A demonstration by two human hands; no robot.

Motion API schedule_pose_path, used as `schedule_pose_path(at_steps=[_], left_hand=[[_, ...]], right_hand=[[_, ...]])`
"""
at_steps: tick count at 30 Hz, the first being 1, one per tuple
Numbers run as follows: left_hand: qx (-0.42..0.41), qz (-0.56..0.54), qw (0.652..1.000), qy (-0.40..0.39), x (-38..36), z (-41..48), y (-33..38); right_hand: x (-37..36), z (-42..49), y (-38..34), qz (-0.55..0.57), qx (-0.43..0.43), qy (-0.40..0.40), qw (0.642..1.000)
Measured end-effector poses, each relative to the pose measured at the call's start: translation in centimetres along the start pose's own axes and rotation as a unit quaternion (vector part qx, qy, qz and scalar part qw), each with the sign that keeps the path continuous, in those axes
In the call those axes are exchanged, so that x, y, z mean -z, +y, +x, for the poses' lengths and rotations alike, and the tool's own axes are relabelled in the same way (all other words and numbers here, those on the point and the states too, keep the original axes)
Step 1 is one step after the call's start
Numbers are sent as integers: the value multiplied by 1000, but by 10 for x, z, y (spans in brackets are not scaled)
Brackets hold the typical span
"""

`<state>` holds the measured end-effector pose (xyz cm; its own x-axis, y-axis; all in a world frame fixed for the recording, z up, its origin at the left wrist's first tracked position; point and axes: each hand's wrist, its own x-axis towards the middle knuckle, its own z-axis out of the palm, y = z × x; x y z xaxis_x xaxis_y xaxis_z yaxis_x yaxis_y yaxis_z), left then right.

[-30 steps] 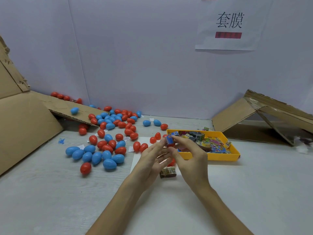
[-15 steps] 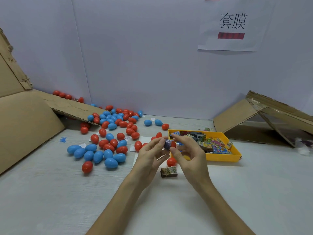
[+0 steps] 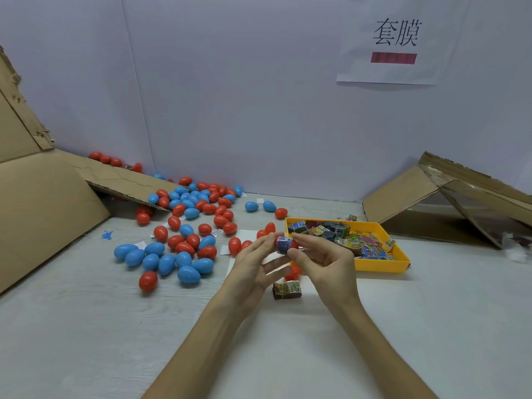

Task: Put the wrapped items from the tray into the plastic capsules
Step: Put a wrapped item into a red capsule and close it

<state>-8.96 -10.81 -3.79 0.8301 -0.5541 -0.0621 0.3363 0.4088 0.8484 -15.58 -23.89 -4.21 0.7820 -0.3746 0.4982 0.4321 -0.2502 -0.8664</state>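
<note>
**Both hands pinch one red capsule at the middle of the table**

Take your joined fingertips as the centre of the dial, with 12 o'clock toward the back wall.

Your left hand (image 3: 250, 269) and right hand (image 3: 325, 263) meet above the table (image 3: 115, 326), holding a red capsule (image 3: 278, 241) between them. A blue wrapped item (image 3: 285, 246) lies across its middle, with red showing on both sides. You cannot tell how far the item sits inside the shell.

Your left thumb and forefinger pinch the capsule's left end, and the other left fingers (image 3: 276, 266) are loosely spread below it. Your right thumb and forefinger pinch its right end, and the remaining right fingers curl loosely toward the palm.

- At 6 o'clock, just below your hands, a brown wrapped item (image 3: 287, 290) lies on the table.
- Between it and your hands, a second red piece (image 3: 293, 274) is partly hidden by your fingers. You cannot tell whether it is whole or a half.
- At 3 o'clock, just beside your right hand, stands the yellow tray (image 3: 380, 266), holding a heap of wrapped items (image 3: 354, 240).
- From 9 to 11 o'clock, loose capsules (image 3: 188, 274), red and blue, lie scattered across the table, some on a cardboard flap (image 3: 123, 180).
- At 11 o'clock a white sheet (image 3: 247, 234) lies flat, partly under your hands.
- At 2 o'clock, well apart, folded cardboard (image 3: 403, 197) leans against the wall.
- At 1 o'clock a paper sign (image 3: 394, 41) hangs on the wall.
</note>
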Motion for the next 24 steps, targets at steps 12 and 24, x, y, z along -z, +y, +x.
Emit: schedule_pose_path(at_steps=[12,24], left_hand=[[-97,81,991,50,0,2,-2],[-102,84,990,50,0,3,-2]], right_hand=[[2,3,5,-68,12,54,996],[1,4,6,-107,-15,34,994]])
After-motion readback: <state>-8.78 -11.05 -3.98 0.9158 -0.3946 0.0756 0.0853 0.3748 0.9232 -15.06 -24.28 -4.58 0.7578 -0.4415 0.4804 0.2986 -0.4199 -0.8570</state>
